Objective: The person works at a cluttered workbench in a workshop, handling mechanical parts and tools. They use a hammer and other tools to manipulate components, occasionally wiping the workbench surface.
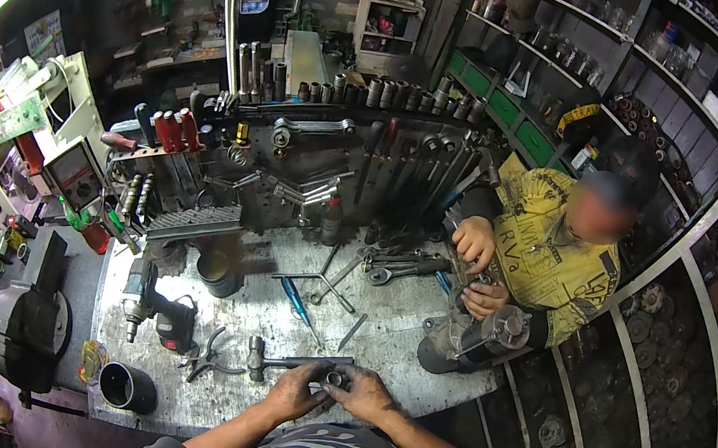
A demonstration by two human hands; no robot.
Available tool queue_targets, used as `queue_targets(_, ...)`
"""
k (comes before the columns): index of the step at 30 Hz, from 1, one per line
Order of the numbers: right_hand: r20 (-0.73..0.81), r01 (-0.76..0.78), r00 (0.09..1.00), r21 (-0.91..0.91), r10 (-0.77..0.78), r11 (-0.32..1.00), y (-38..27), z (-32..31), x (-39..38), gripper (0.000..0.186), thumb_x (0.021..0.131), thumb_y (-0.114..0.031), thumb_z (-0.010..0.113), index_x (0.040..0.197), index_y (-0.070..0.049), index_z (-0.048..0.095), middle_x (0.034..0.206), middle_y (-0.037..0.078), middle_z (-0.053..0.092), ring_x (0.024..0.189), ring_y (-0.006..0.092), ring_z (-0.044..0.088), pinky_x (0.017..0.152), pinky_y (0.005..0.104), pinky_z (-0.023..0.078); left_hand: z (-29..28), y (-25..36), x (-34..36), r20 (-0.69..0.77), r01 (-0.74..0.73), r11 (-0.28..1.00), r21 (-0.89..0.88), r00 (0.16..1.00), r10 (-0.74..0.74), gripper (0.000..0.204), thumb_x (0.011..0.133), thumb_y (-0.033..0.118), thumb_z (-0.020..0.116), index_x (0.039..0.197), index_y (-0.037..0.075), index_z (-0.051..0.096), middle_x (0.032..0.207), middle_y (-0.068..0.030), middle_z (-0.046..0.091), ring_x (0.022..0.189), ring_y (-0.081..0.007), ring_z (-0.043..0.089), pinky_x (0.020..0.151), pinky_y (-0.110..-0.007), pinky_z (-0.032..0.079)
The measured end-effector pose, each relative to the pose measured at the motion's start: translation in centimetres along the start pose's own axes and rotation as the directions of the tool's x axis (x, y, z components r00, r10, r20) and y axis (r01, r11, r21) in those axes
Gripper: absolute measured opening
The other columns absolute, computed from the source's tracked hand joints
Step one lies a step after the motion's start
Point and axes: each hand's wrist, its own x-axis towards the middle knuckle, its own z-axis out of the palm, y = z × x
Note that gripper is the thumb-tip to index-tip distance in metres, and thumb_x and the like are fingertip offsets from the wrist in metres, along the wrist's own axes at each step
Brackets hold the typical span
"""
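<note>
Head view: the left hand (295, 389) and the right hand (364, 396) are meeting over the near edge of the desk (253, 320), both clamping their fingers on a small metal ring (335, 379). The ring is sitting between the two sets of fingertips, its sides partly hidden by them.

It is looking rigid and, being so small, is probably weighing little, though dense for its size. Whether grease is coating it I cannot tell; a film would be making the curved wall slippery. Nothing about it is suggesting fragility. The outer wall is offering the surest hold, thumb and fingertips pressing from opposite sides and leaving the opening free.

The round opening is facing up, roughly toward the wearer's head, so the axis through the bore is seemingly running upward from between the hands. The fingers are hiding its depth, so I cannot tell whether that is its long axis.

Ahead of the left hand and to its left, a hammer (256, 361) is lying with its handle reaching past the fingertips; farther left of that hand, pliers (206, 360) are resting with handles spread.
</note>
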Motion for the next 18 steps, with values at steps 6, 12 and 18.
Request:
queue_targets(6,0.037,-0.040,0.998,-0.005,0.040,0.999,0.3,0.4,-0.5,0.048,0.093,-0.032,0.080,0.131,-0.006,0.068,0.101,0.020,0.077,0.094,0.0366,0.075,0.086,0.0437,0.059,0.0,0.2,-1.5,0.004,0.144,0.988,-0.052,0.990,-0.144,0.060,0.088,0.026,0.085,0.139,0.007,0.062,0.112,-0.0186,0.075,0.102,-0.0342,0.075,0.088,-0.044,0.060)
queue_targets(12,0.118,-0.028,0.992,-0.075,0.037,0.997,1.1,1.3,-0.3,0.045,0.091,-0.030,0.080,0.128,-0.006,0.068,0.110,0.020,0.075,0.100,0.0374,0.074,0.089,0.0454,0.059,-0.4,1.0,-3.7,-0.026,0.220,0.968,-0.119,0.974,-0.225,0.064,0.088,0.028,0.086,0.141,0.004,0.060,0.110,-0.0184,0.076,0.099,-0.0346,0.076,0.089,-0.043,0.060)
queue_targets(18,0.217,0.228,0.956,-0.113,-0.200,0.967,2.3,2.6,0.5,0.027,0.090,-0.019,0.081,0.111,-0.004,0.073,0.110,0.017,0.074,0.101,0.0353,0.072,0.092,0.0425,0.058,-0.1,1.1,-4.6,-0.081,0.217,0.966,-0.143,0.970,-0.230,0.069,0.085,0.023,0.087,0.144,0.002,0.057,0.108,-0.0182,0.077,0.102,-0.0325,0.077,0.091,-0.043,0.060)
